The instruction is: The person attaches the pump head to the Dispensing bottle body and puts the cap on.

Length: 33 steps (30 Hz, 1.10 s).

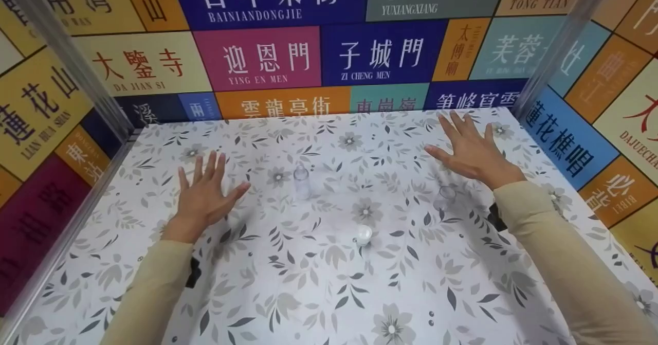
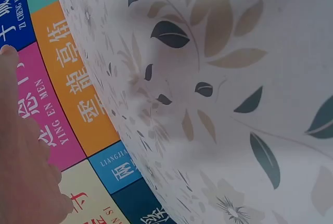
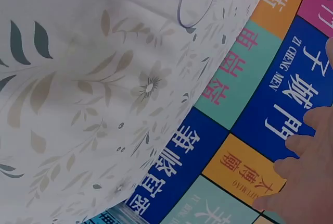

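Observation:
On the left of the head view, my left hand is held over the patterned table with fingers spread and nothing in it. My right hand is likewise spread and holds nothing, over the far right part. Between them stands a small clear bottle with a narrow top. Nearer to me is a small white round piece with a faint clear part below it. A clear cup is just below the right hand; its round rim shows large in the right wrist view.
A white tablecloth with grey leaves and flowers covers the table. Colourful sign panels stand along its back and sides. Clear upright corner posts rise at the back corners.

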Tool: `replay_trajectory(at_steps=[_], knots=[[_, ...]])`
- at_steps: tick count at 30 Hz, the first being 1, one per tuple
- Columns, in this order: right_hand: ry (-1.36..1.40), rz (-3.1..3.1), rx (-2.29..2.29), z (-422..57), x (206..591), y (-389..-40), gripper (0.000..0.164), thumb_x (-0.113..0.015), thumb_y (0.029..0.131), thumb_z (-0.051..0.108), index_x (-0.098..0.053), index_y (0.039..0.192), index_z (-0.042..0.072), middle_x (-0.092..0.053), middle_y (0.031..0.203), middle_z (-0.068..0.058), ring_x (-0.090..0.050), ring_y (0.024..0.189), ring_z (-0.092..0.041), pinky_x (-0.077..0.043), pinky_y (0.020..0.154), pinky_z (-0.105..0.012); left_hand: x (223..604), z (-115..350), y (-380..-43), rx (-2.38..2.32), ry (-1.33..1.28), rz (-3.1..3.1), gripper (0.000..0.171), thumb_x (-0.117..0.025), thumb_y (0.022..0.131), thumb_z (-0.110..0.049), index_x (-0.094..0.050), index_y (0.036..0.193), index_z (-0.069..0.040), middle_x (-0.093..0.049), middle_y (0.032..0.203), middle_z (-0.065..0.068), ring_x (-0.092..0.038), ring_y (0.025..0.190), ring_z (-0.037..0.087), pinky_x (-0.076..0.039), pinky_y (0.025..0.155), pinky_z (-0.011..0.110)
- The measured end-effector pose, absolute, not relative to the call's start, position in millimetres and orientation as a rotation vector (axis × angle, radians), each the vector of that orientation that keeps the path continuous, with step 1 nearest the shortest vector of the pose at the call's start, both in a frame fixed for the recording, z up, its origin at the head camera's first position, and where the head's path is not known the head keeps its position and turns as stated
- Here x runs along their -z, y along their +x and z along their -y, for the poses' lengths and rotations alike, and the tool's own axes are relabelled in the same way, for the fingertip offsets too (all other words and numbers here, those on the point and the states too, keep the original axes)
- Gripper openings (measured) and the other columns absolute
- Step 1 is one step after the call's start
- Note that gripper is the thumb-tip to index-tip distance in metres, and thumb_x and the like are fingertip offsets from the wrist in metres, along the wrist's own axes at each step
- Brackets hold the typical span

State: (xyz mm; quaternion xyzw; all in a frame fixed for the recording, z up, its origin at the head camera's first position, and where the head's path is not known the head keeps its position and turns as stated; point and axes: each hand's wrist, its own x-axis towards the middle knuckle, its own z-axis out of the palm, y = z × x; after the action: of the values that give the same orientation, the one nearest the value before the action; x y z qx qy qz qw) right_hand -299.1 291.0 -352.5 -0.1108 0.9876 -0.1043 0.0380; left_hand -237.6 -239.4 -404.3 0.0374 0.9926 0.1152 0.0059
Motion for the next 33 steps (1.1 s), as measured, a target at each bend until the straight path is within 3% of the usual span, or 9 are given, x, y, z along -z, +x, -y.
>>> replay_trajectory(at_steps=[9,21,33], knots=[[-0.432,-3.067,0.340,-280,357,-294,0.092,-0.033,0.096,0.074,-0.004,0.162,0.019,0.002,0.170,-0.015,0.004,0.156,-0.044,0.011,0.118,-0.074,411,225,-237,-0.350,0.184,-3.104,0.094,-0.029,0.097,-0.072,-0.002,0.161,-0.010,0.003,0.170,0.014,0.005,0.156,0.040,0.014,0.122,0.066],[-0.515,-3.090,0.288,-267,365,-285,0.090,-0.032,0.098,0.071,-0.004,0.162,0.015,0.003,0.171,-0.013,0.007,0.157,-0.038,0.008,0.122,-0.069,418,215,-233,-0.312,0.327,-3.107,0.090,-0.035,0.098,-0.069,-0.004,0.162,-0.013,-0.001,0.170,0.010,0.006,0.157,0.036,0.012,0.124,0.063],[-0.656,-3.125,0.308,-252,368,-270,0.086,-0.037,0.098,0.068,-0.007,0.162,0.019,0.001,0.171,-0.007,0.007,0.158,-0.034,0.003,0.125,-0.065,422,199,-229,-0.316,0.438,-3.129,0.088,-0.043,0.097,-0.065,-0.011,0.161,-0.013,-0.010,0.170,0.008,-0.004,0.157,0.036,0.004,0.126,0.062]])
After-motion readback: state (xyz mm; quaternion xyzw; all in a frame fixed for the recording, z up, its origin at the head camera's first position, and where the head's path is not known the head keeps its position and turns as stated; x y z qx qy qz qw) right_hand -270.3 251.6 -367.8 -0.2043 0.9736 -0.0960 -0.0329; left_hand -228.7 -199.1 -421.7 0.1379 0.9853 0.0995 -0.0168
